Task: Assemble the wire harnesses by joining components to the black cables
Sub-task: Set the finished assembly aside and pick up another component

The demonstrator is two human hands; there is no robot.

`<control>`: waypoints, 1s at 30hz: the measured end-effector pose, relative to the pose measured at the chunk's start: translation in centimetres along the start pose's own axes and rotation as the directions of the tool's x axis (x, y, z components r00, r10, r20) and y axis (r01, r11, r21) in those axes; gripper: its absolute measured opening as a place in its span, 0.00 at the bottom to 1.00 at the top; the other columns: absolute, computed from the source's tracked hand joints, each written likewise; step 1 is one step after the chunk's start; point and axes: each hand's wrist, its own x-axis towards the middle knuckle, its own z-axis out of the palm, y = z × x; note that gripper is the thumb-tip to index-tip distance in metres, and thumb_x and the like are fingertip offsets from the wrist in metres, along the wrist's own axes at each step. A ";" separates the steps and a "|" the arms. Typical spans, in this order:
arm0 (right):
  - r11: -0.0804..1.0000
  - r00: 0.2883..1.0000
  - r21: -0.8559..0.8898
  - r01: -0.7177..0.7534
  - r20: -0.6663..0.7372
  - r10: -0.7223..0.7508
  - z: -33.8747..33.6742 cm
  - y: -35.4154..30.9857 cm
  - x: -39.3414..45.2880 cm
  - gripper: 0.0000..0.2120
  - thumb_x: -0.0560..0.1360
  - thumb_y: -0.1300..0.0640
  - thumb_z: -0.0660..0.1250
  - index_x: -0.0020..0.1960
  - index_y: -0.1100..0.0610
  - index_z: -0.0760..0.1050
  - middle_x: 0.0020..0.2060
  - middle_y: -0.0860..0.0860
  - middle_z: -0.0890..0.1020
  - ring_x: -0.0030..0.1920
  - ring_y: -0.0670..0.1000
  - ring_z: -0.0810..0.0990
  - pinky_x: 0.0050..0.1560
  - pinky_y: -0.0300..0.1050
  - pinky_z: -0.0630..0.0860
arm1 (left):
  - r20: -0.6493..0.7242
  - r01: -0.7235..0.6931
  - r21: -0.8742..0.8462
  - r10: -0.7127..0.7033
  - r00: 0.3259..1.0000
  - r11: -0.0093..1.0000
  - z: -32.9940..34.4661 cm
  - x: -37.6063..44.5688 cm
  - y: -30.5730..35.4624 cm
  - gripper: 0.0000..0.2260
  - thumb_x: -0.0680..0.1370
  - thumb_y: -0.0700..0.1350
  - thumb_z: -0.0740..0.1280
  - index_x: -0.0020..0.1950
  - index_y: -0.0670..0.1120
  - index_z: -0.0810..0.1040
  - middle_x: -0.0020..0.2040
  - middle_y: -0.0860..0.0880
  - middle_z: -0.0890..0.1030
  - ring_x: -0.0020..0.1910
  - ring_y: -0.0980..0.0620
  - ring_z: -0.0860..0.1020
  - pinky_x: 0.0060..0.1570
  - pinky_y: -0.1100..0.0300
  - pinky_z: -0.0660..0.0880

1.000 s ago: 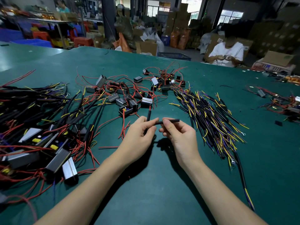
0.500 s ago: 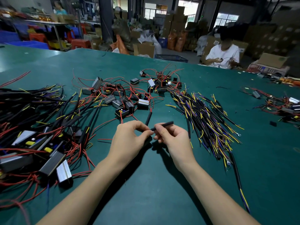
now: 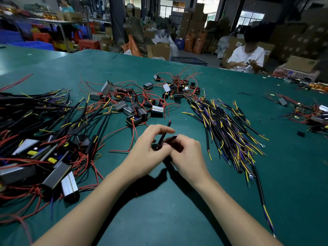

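Teal-green table (image 3: 159, 219); black cables (image 3: 225, 128) with yellow and purple wires; red-wired grey components (image 3: 134, 107)

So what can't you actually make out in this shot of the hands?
Head view only:
- Where the black tube meets the wire: hidden by the left hand and right hand.
- The pile of finished harnesses: cut off by the left edge.
- What the seated worker holds: too small.

Two hands meeting over a green table (image 3: 159, 219), pinching black tubing.

Left hand (image 3: 147, 150) gripping a black sleeve (image 3: 164, 133) angled upward, red wire tip showing at its top; right hand (image 3: 188, 153) holding a second black piece (image 3: 171, 138) against it. Loose black cables (image 3: 225, 128) at centre right, boxed components (image 3: 134, 110) with red leads at upper centre.
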 end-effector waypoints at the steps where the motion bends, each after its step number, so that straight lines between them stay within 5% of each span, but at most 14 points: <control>1: 0.998 0.999 -0.043 0.043 0.002 -0.043 0.1 -0.2 0.0 0.05 0.70 0.69 0.68 0.40 0.63 0.81 0.37 0.55 0.83 0.40 0.54 0.81 0.43 0.51 0.77 | -0.035 -0.008 -0.016 0.007 0.999 1.000 0.2 0.0 0.1 0.11 0.73 0.43 0.68 0.54 0.49 0.78 0.53 0.53 0.78 0.56 0.61 0.74 0.56 0.68 0.69; 5: 0.995 0.999 -0.090 0.048 0.003 -0.048 -0.1 -0.5 -0.2 0.06 0.70 0.69 0.67 0.41 0.61 0.82 0.31 0.47 0.79 0.33 0.43 0.76 0.36 0.38 0.72 | -0.198 0.029 -0.111 -0.051 0.979 0.993 0.9 0.2 0.1 0.04 0.73 0.40 0.73 0.46 0.47 0.84 0.49 0.50 0.81 0.49 0.58 0.79 0.46 0.66 0.73; 8: 0.989 0.993 0.090 -0.116 0.002 0.116 -0.9 -0.2 0.3 0.08 0.72 0.69 0.67 0.43 0.57 0.79 0.34 0.49 0.81 0.34 0.46 0.77 0.39 0.42 0.74 | -0.258 0.052 -0.168 -0.095 0.961 0.984 1.1 0.6 -0.2 0.02 0.72 0.40 0.73 0.44 0.45 0.85 0.46 0.48 0.83 0.44 0.57 0.80 0.38 0.68 0.73; 11: 0.958 0.998 0.283 -0.036 -0.045 0.051 -1.8 -0.5 0.5 0.13 0.72 0.68 0.63 0.48 0.52 0.77 0.40 0.49 0.81 0.38 0.47 0.78 0.42 0.40 0.75 | -0.272 0.021 -0.132 -0.056 0.961 0.991 1.2 0.7 -0.2 0.03 0.72 0.40 0.74 0.42 0.49 0.84 0.43 0.50 0.83 0.40 0.57 0.79 0.34 0.70 0.70; 16: 0.975 0.990 0.205 0.087 -0.124 -0.062 -1.3 -0.9 0.1 0.06 0.73 0.62 0.69 0.44 0.51 0.81 0.41 0.48 0.82 0.44 0.50 0.81 0.47 0.51 0.77 | -0.248 0.010 -0.035 -0.019 0.969 0.999 1.2 0.8 -0.4 0.03 0.72 0.37 0.73 0.44 0.44 0.85 0.44 0.48 0.83 0.40 0.55 0.80 0.35 0.70 0.70; 21: 0.960 0.982 0.273 0.055 -0.187 -0.003 -1.5 -0.8 0.3 0.09 0.74 0.65 0.70 0.39 0.52 0.81 0.37 0.46 0.82 0.40 0.43 0.79 0.43 0.37 0.73 | -0.237 0.000 0.024 0.005 0.971 1.000 1.0 0.8 -0.4 0.02 0.72 0.41 0.73 0.43 0.47 0.85 0.43 0.51 0.83 0.41 0.55 0.80 0.37 0.63 0.73; 25: 0.927 0.965 0.374 -0.021 -0.235 0.117 -0.9 -0.8 0.3 0.08 0.74 0.65 0.69 0.39 0.55 0.79 0.32 0.43 0.79 0.35 0.41 0.75 0.41 0.36 0.71 | -0.230 0.033 0.158 0.004 0.973 0.987 0.8 0.5 -0.2 0.02 0.73 0.48 0.73 0.42 0.51 0.84 0.41 0.57 0.82 0.43 0.57 0.80 0.43 0.54 0.76; 30: 0.931 0.991 0.358 -0.076 -0.074 0.110 -1.2 -0.9 0.2 0.07 0.75 0.63 0.68 0.39 0.55 0.79 0.30 0.43 0.79 0.34 0.41 0.75 0.39 0.33 0.70 | -0.179 0.028 0.249 0.018 0.984 0.968 0.1 0.0 0.4 0.03 0.73 0.48 0.72 0.46 0.51 0.82 0.44 0.56 0.81 0.47 0.55 0.78 0.47 0.52 0.75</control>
